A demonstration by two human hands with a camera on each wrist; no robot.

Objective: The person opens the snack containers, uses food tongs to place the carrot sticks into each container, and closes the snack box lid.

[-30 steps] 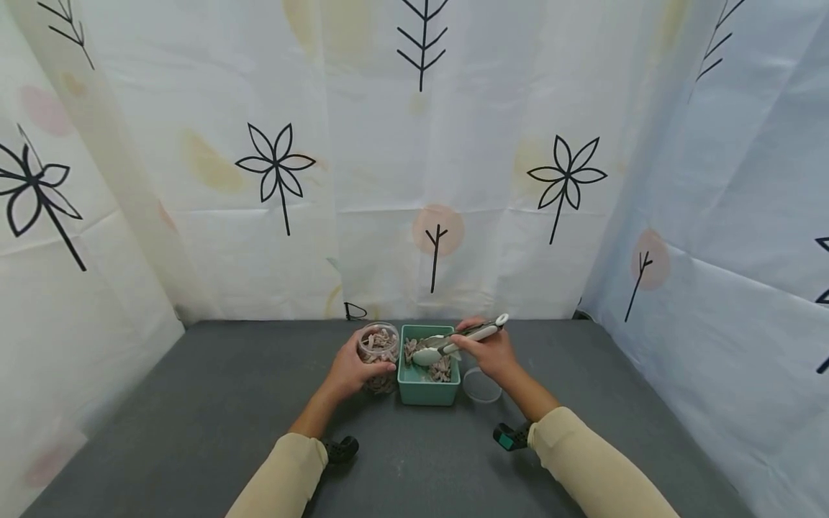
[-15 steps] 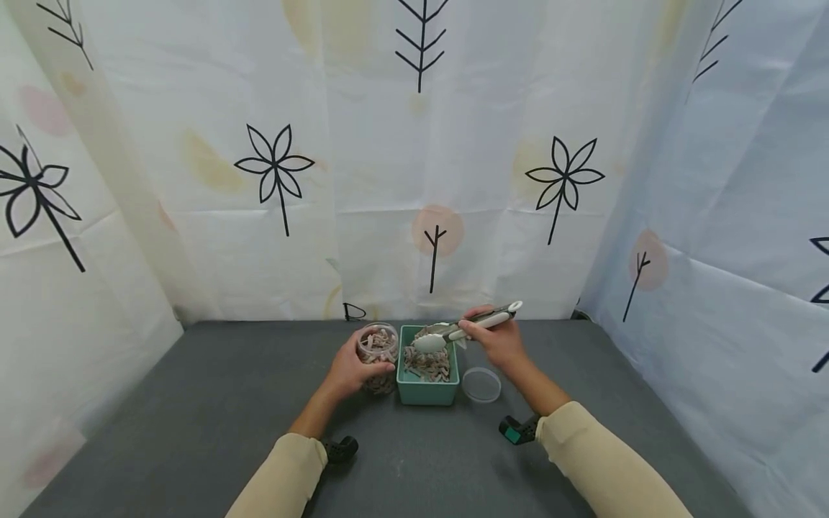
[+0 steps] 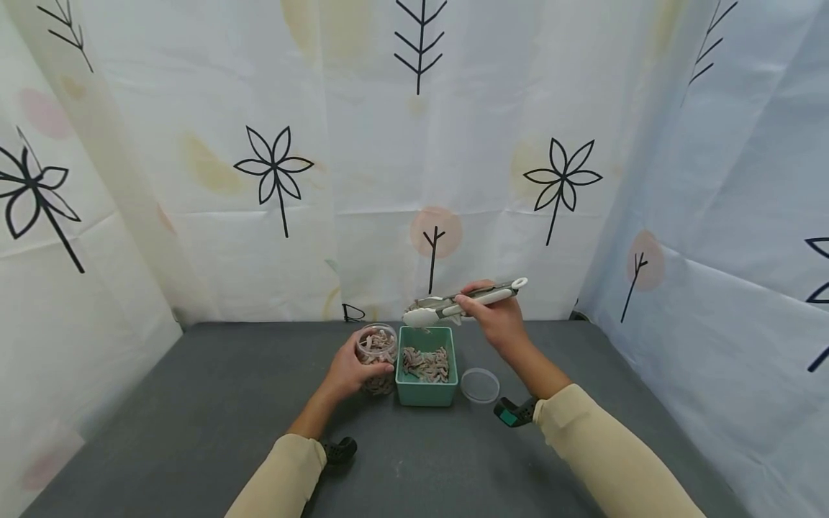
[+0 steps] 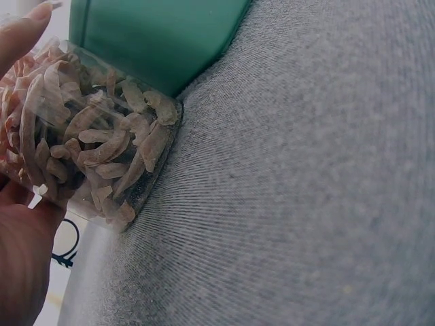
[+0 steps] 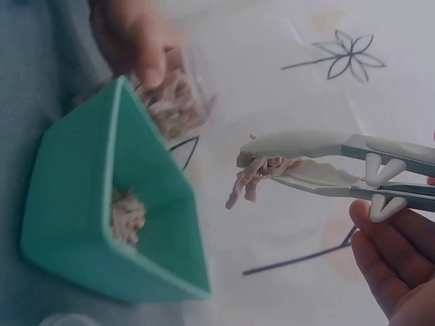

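Observation:
My left hand (image 3: 350,370) grips a clear jar (image 3: 378,344) that stands on the table, full of pale curled dried pieces (image 4: 102,136). Against the jar's right side sits a green bin (image 3: 427,393), with a heap of the same pieces (image 3: 427,365) on its floor. My right hand (image 3: 495,316) holds white-and-grey tongs (image 3: 466,305) above the bin's far edge. Between the tong tips a small bunch of pieces (image 5: 255,173) is pinched, some dangling, as the right wrist view shows. The left fingers behind the jar are hidden in the head view.
A round clear lid (image 3: 480,385) lies flat on the grey table (image 3: 401,460), right of the bin. Patterned white cloth (image 3: 363,252) hangs behind the table and along both sides. A black band sits on each wrist.
My right hand has raised the tongs from inside the bin to above its far edge, carrying pieces. More of the heap in the bin now shows. The left hand and jar have stayed put.

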